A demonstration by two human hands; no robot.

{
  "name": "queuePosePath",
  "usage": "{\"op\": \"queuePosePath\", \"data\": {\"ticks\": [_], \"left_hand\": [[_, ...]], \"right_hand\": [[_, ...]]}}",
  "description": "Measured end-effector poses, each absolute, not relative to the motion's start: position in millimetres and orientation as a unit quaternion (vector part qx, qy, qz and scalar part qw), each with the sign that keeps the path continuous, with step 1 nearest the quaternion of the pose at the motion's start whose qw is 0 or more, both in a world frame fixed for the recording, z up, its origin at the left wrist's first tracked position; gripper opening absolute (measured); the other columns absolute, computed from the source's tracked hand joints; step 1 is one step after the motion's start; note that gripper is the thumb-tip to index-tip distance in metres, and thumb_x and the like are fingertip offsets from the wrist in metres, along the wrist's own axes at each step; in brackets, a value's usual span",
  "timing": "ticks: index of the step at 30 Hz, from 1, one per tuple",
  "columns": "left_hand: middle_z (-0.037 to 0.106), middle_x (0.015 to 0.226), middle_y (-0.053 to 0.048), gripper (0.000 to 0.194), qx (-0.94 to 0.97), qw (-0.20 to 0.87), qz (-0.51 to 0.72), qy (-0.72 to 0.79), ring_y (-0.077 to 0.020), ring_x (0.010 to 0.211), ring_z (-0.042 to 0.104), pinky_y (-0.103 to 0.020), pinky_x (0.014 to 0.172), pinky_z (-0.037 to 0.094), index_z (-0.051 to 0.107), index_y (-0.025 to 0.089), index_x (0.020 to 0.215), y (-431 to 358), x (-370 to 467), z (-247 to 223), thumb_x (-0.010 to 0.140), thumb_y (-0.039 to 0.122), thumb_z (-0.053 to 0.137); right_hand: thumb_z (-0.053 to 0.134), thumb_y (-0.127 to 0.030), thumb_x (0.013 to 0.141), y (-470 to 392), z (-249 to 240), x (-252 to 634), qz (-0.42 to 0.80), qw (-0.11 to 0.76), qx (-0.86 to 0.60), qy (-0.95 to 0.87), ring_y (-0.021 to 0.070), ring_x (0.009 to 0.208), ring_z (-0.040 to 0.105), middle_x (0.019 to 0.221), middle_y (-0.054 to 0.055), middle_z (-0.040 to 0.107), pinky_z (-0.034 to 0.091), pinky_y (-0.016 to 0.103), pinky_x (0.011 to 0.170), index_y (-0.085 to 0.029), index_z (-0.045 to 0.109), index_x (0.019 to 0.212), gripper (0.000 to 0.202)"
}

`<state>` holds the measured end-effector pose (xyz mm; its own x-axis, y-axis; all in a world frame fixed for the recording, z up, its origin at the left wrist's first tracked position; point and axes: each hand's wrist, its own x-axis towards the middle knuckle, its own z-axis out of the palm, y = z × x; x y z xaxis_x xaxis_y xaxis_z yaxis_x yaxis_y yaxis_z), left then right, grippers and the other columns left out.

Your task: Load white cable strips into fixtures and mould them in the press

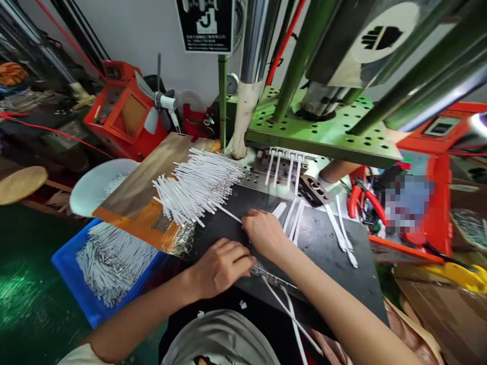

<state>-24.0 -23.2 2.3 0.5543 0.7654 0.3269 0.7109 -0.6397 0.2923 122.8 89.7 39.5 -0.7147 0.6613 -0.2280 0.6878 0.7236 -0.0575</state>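
Observation:
My right hand (264, 230) is closed on the end of a thin white strip (229, 213) that stretches from the big pile of white strips (200, 185). Nearer my body, my left hand (222, 266) has its fingers bent together at the left end of a metal holder (276, 280) along the table edge; what its fingertips grip is hidden. Two white cables (291, 314) hang from that holder toward my lap. Beyond my right hand, several white strips (298, 220) lie on the dark table (323, 243). More strips sit in a metal fixture (281, 167) under the press.
The green press plate (319, 129) stands over the fixture. A blue bin (114, 268) of strips and a white bowl (95, 187) are at the left. At the right are red-handled pliers (367, 203) in a red crate (437, 203). A metal block (315, 190) lies behind the strips.

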Motion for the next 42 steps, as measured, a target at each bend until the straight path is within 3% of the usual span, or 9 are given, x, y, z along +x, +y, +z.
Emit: {"op": "queuePosePath", "data": {"ticks": [9, 17, 21, 27, 31, 35, 38, 40, 42], "left_hand": [[0.067, 0.11, -0.01, 0.019, 0.865, -0.144, 0.049, 0.478, -0.0255, 0.105, 0.06, -0.041, 0.087, 0.04, 0.066, 0.017, 0.091, 8, -130, 23, 0.093, 0.007, 0.049], [0.07, 0.094, -0.001, 0.013, 0.847, 0.025, 0.339, 0.408, -0.0163, 0.085, 0.064, -0.032, 0.083, 0.047, 0.063, 0.024, 0.105, 34, -88, 19, 0.097, 0.02, 0.053], [0.068, 0.091, 0.001, 0.017, 0.77, 0.136, 0.434, 0.448, -0.0118, 0.077, 0.063, -0.026, 0.072, 0.052, 0.066, 0.026, 0.103, 29, -55, 45, 0.096, 0.017, 0.054], [0.073, 0.092, -0.001, 0.022, 0.601, 0.427, 0.466, 0.489, -0.0132, 0.078, 0.07, -0.026, 0.071, 0.061, 0.068, 0.026, 0.115, 8, -31, 44, 0.093, 0.028, 0.064], [0.072, 0.088, -0.002, 0.01, 0.678, 0.33, 0.44, 0.488, -0.0127, 0.074, 0.069, -0.022, 0.063, 0.057, 0.075, 0.023, 0.097, -12, -21, 13, 0.089, 0.024, 0.069], [0.074, 0.088, -0.001, 0.01, 0.75, 0.235, 0.437, 0.438, -0.0132, 0.081, 0.07, -0.026, 0.075, 0.057, 0.073, 0.021, 0.095, -28, -9, -9, 0.089, 0.014, 0.068], [0.073, 0.092, -0.002, 0.006, 0.779, 0.223, 0.401, 0.428, -0.0137, 0.087, 0.069, -0.027, 0.081, 0.055, 0.069, 0.018, 0.093, -32, -7, -12, 0.091, 0.014, 0.066], [0.073, 0.093, -0.003, 0.006, 0.804, 0.2, 0.367, 0.423, -0.0138, 0.087, 0.068, -0.027, 0.082, 0.053, 0.067, 0.017, 0.093, -31, -8, -10, 0.093, 0.016, 0.062], [0.073, 0.092, -0.004, 0.007, 0.834, 0.153, 0.329, 0.415, -0.0151, 0.087, 0.068, -0.029, 0.083, 0.051, 0.066, 0.016, 0.093, -29, -9, -7, 0.095, 0.018, 0.06]], "right_hand": [[0.049, 0.001, 0.087, 75, 40, 131, -0.04, 0.047, 0.391, 0.918, 0.0264, 0.077, 0.063, 0.085, 0.012, 0.063, 0.043, 0.031, 0.062, -0.009, 0.063, 0.1, 0.022], [0.057, -0.016, 0.097, -13, 10, 246, -0.279, -0.329, 0.49, 0.758, 0.0168, 0.079, 0.066, 0.088, 0.003, 0.069, 0.049, 0.025, 0.072, -0.02, 0.064, 0.094, 0.009], [0.056, -0.016, 0.099, -50, -13, 248, -0.258, -0.393, 0.488, 0.736, 0.018, 0.089, 0.069, 0.094, 0.004, 0.073, 0.055, 0.029, 0.081, -0.021, 0.065, 0.099, 0.01], [0.05, -0.017, 0.102, -51, -16, 244, -0.18, -0.342, 0.463, 0.798, 0.0201, 0.092, 0.066, 0.101, 0.009, 0.07, 0.055, 0.034, 0.081, -0.02, 0.064, 0.104, 0.014], [0.047, -0.013, 0.101, -47, -15, 245, -0.177, -0.331, 0.465, 0.802, 0.0201, 0.089, 0.065, 0.098, 0.009, 0.069, 0.054, 0.035, 0.079, -0.019, 0.061, 0.104, 0.016], [0.05, -0.01, 0.097, -74, -25, 243, -0.107, -0.368, 0.508, 0.771, 0.0267, 0.11, 0.062, 0.118, 0.014, 0.063, 0.054, 0.043, 0.09, -0.021, 0.055, 0.126, 0.031], [0.056, -0.007, 0.092, -111, -47, 239, -0.049, -0.448, 0.517, 0.728, 0.025, 0.093, 0.065, 0.103, 0.01, 0.064, 0.057, 0.041, 0.081, -0.026, 0.053, 0.13, 0.042], [0.051, -0.006, 0.092, -129, -67, 234, -0.112, -0.393, 0.482, 0.775, 0.0213, 0.078, 0.065, 0.09, 0.006, 0.064, 0.056, 0.035, 0.073, -0.024, 0.059, 0.121, 0.035], [0.049, -0.007, 0.093, -132, -89, 226, -0.213, -0.212, 0.452, 0.84, 0.0226, 0.09, 0.065, 0.101, 0.01, 0.067, 0.055, 0.034, 0.081, -0.02, 0.065, 0.115, 0.03]]}}
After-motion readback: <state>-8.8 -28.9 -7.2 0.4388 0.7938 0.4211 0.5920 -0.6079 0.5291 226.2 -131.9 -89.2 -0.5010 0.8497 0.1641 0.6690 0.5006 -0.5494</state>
